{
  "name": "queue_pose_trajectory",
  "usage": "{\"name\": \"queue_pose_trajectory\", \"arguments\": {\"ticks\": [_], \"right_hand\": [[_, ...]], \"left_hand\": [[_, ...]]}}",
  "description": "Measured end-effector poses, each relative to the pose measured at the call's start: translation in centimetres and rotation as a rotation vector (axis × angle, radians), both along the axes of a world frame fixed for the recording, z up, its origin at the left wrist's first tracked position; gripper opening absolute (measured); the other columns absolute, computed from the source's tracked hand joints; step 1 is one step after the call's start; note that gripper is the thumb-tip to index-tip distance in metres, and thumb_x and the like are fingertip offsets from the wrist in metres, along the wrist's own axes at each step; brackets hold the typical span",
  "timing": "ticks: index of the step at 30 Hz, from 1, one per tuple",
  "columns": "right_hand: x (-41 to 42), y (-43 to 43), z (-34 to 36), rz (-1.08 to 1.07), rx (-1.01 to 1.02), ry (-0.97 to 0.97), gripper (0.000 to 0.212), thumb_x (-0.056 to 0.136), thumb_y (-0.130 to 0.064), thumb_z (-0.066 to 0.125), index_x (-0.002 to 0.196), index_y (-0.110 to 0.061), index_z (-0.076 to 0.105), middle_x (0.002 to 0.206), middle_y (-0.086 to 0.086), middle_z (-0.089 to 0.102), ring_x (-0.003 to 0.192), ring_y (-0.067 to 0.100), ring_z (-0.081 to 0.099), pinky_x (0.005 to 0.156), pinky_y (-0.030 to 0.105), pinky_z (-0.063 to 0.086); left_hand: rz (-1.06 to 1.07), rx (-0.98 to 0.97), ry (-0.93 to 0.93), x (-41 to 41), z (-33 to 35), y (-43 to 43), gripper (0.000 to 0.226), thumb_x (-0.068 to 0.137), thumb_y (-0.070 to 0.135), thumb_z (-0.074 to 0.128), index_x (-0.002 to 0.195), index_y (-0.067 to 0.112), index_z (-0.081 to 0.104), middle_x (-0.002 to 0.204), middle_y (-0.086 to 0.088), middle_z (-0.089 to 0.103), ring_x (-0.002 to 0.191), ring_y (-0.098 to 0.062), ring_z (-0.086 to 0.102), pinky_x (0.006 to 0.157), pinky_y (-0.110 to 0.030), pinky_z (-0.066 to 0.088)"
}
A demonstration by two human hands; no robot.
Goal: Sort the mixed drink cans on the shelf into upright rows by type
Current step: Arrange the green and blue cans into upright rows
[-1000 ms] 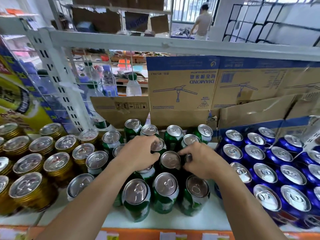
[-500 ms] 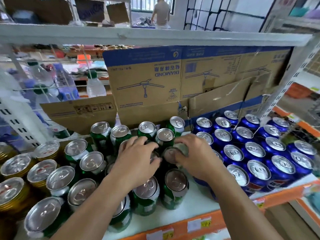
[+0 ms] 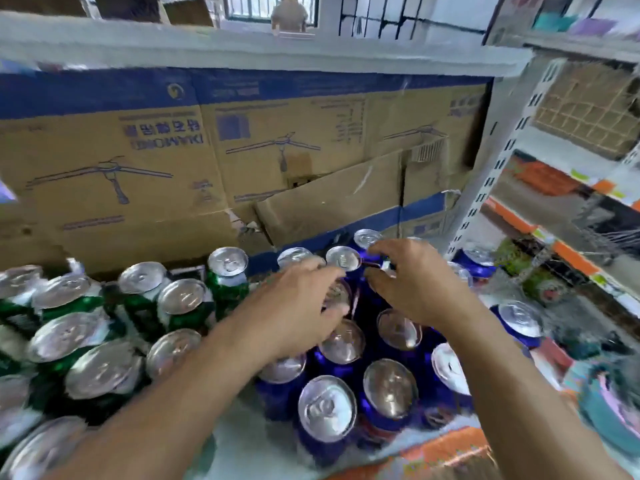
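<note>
Right grip (image 3: 419,285), centre-right of frame: fingers curled, thumb opposed, pinching the top edge of one blue aluminium can (image 3: 373,268) in the back rows. Left grip (image 3: 298,306), frame centre: palm down, fingers bent over a silver can top (image 3: 337,292). Heavy motion blur, so I cannot tell whether it holds that can or only touches it. The two grips sit just beside each other, not touching.

Blue aluminium drink cans with silver tops (image 3: 327,407) stand upright in rows from lower centre to centre-right, on the white metal shelf (image 3: 242,441). Green aluminium drink cans with silver tops (image 3: 227,271) stand upright in a block at left, right next to the blue block.

Brown cardboard box with a blue band (image 3: 138,168) stands behind both blocks, print upside down. White perforated steel upright (image 3: 491,174) closes the bay at right. Orange price strip (image 3: 446,452) runs along the shelf front, bottom right.
</note>
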State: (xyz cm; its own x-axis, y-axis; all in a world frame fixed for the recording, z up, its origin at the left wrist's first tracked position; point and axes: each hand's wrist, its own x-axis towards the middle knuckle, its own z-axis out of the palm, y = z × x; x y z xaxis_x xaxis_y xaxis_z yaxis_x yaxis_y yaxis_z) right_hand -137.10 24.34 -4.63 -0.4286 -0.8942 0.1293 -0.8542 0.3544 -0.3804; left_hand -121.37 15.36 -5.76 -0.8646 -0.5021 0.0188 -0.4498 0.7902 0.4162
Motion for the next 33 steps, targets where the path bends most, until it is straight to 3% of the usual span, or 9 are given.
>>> {"name": "queue_pose_trajectory", "arguments": {"ticks": [2, 5, 9, 14, 19, 22, 25, 28, 33], "right_hand": [[-3.5, 0.7, 0.1, 0.029, 0.034, -0.017, 0.023, 0.088, -0.023, 0.061, 0.110, -0.019, 0.067, 0.096, 0.005, 0.067, 0.093, 0.028, 0.061, 0.071, 0.033, 0.044], [-8.2, 1.7, 0.0, 0.051, 0.062, 0.000, 0.027, 0.089, -0.018, 0.059, 0.115, -0.017, 0.066, 0.107, 0.006, 0.070, 0.101, 0.030, 0.061, 0.076, 0.034, 0.043], [-13.4, 2.8, -0.6, -0.056, 0.066, -0.007, 0.040, 0.088, -0.022, 0.063, 0.128, -0.018, 0.060, 0.120, 0.009, 0.063, 0.106, 0.030, 0.058, 0.088, 0.033, 0.044], [-17.5, 3.3, -2.5, -0.148, 0.199, -0.148, 0.062, 0.084, -0.036, 0.067, 0.141, -0.023, 0.047, 0.136, 0.010, 0.052, 0.121, 0.029, 0.052, 0.093, 0.030, 0.040], [-19.9, 4.2, -2.6, -0.023, 0.208, -0.261, 0.058, 0.087, -0.034, 0.068, 0.139, -0.028, 0.046, 0.122, -0.003, 0.059, 0.103, 0.015, 0.056, 0.078, 0.022, 0.036], [-21.1, 4.6, -3.6, -0.022, 0.206, -0.359, 0.074, 0.078, -0.026, 0.076, 0.143, -0.031, 0.040, 0.130, -0.005, 0.056, 0.105, 0.013, 0.057, 0.073, 0.020, 0.040], [-21.5, 4.5, -4.8, -0.030, 0.136, -0.472, 0.074, 0.068, -0.024, 0.086, 0.132, -0.030, 0.049, 0.115, -0.010, 0.060, 0.102, 0.012, 0.059, 0.080, 0.025, 0.043], [-21.8, 4.1, -5.2, 0.019, 0.084, -0.522, 0.061, 0.067, -0.020, 0.087, 0.116, -0.034, 0.054, 0.106, -0.015, 0.062, 0.098, 0.006, 0.060, 0.081, 0.025, 0.045], [-22.5, 3.7, -6.0, 0.083, 0.010, -0.766, 0.061, 0.070, -0.003, 0.083, 0.118, -0.028, 0.056, 0.111, -0.006, 0.066, 0.103, 0.011, 0.063, 0.090, 0.029, 0.050]], "left_hand": [[0.015, -0.033, -0.007, -4.8, 0.0, 0.6, 0.043, 0.095, 0.038, 0.050, 0.136, 0.027, 0.045, 0.139, 0.002, 0.042, 0.127, -0.021, 0.041, 0.102, -0.039, 0.038], [0.021, -0.030, -0.062, -11.1, 0.0, 1.6, 0.024, 0.095, 0.034, 0.047, 0.115, 0.022, 0.050, 0.128, 0.000, 0.047, 0.118, -0.026, 0.045, 0.086, -0.039, 0.041], [0.029, -0.007, -0.105, -16.2, -1.3, 1.3, 0.049, 0.093, 0.036, 0.051, 0.140, 0.023, 0.040, 0.136, -0.003, 0.042, 0.125, -0.028, 0.043, 0.095, -0.040, 0.042], [0.082, -0.060, -0.181, -18.5, -2.7, 0.3, 0.067, 0.091, 0.044, 0.054, 0.149, 0.029, 0.025, 0.151, -0.001, 0.033, 0.137, -0.024, 0.034, 0.107, -0.039, 0.029], [0.115, -0.075, 0.002, -18.4, -4.2, -0.3, 0.054, 0.082, 0.053, 0.061, 0.131, 0.035, 0.045, 0.133, 0.010, 0.055, 0.124, -0.017, 0.049, 0.099, -0.038, 0.030], [0.132, -0.093, 0.071, -18.3, -4.3, -0.2, 0.048, 0.079, 0.053, 0.062, 0.121, 0.037, 0.049, 0.116, 0.014, 0.061, 0.114, -0.017, 0.052, 0.095, -0.036, 0.027], [0.144, -0.118, 0.072, -18.1, -4.4, -0.1, 0.050, 0.078, 0.057, 0.059, 0.122, 0.037, 0.048, 0.104, 0.015, 0.058, 0.113, -0.015, 0.048, 0.097, -0.033, 0.017], [0.144, -0.092, 0.067, -18.2, -4.5, -0.3, 0.052, 0.076, 0.062, 0.053, 0.121, 0.036, 0.051, 0.109, 0.015, 0.060, 0.114, -0.015, 0.049, 0.105, -0.038, 0.018], [0.165, -0.071, 0.064, -18.7, -4.5, -0.4, 0.050, 0.072, 0.066, 0.048, 0.112, 0.036, 0.053, 0.105, 0.017, 0.058, 0.109, -0.014, 0.050, 0.105, -0.038, 0.023]]}}
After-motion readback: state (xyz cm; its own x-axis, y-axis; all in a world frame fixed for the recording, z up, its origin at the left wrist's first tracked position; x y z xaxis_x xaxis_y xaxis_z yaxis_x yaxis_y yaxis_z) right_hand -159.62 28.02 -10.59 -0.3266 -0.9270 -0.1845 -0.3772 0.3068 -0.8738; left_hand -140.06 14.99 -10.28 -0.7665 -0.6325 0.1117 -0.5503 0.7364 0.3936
